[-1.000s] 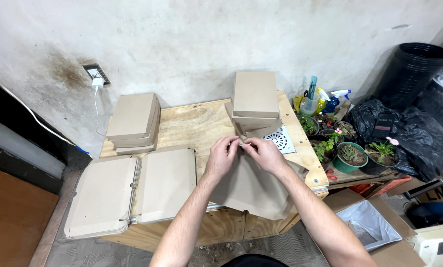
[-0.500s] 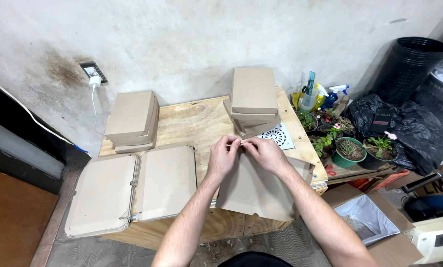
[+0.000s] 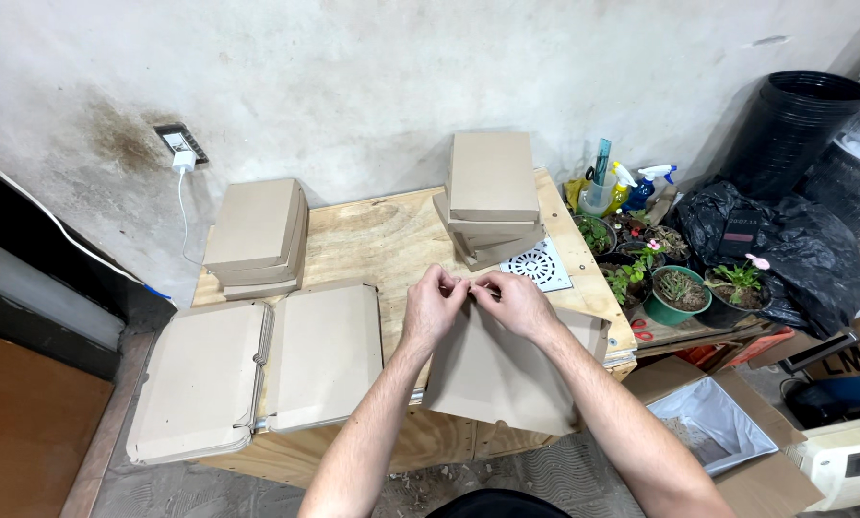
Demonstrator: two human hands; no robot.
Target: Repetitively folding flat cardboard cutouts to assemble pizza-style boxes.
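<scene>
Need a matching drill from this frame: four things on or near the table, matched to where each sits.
Things:
1. cardboard sheet
2. white drain grate
3. green plant pot
4. charger plug

Places:
A. in the wall socket, upper left
B. right of the table, among the plants
C. under both hands, at the table's front edge
D. on the table, beside the tall stack of folded boxes

Pairs: 1-C, 2-D, 3-B, 4-A

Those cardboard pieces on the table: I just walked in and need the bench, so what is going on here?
A person's left hand and right hand pinch the top edge of a flat cardboard sheet at the wooden table's front. Two stacks of folded boxes sit at the back, and flat blanks lie left. Potted plants stand right.
</scene>
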